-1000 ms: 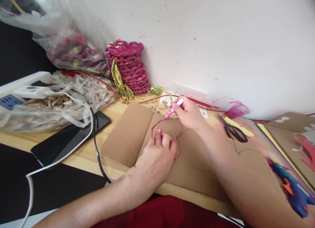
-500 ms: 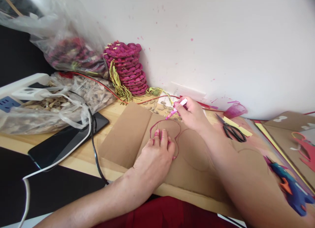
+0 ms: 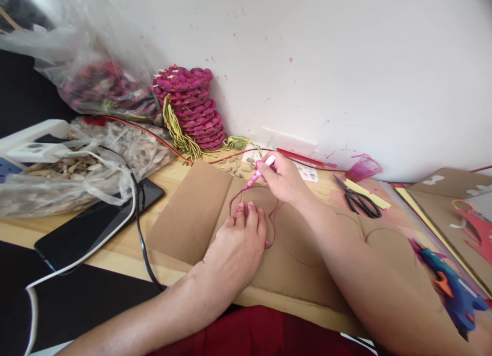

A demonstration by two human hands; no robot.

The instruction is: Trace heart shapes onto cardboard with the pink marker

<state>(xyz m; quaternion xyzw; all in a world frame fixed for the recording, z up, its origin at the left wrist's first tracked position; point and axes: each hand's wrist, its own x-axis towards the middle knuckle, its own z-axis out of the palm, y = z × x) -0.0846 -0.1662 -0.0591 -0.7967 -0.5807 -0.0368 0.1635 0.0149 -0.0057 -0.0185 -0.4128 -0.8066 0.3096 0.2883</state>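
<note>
A brown cardboard sheet (image 3: 184, 217) with a fold lies on the table in front of me. On it is a pink-edged heart shape (image 3: 257, 193); whether this is a separate piece or only a drawn line I cannot tell. My left hand (image 3: 242, 238) rests flat over the shape, fingers stretched out and pressing down. Pinched in my right hand (image 3: 282, 176) is a pink marker (image 3: 257, 175) with a white end, its tip at the shape's upper left edge. More thin curved outlines run across the cardboard to the right, partly hidden by my right forearm.
Black-handled scissors (image 3: 357, 198) and a blue glue gun (image 3: 455, 289) lie to the right. A stack of magenta woven pieces (image 3: 196, 110) stands by the wall. At left are a plastic bag of shells (image 3: 69, 176), a power strip (image 3: 38, 133), cables and a black phone (image 3: 96, 233).
My right hand has moved the marker tip slightly left along the heart's top curve. My left hand stays on the shape. The whole view has shifted a little.
</note>
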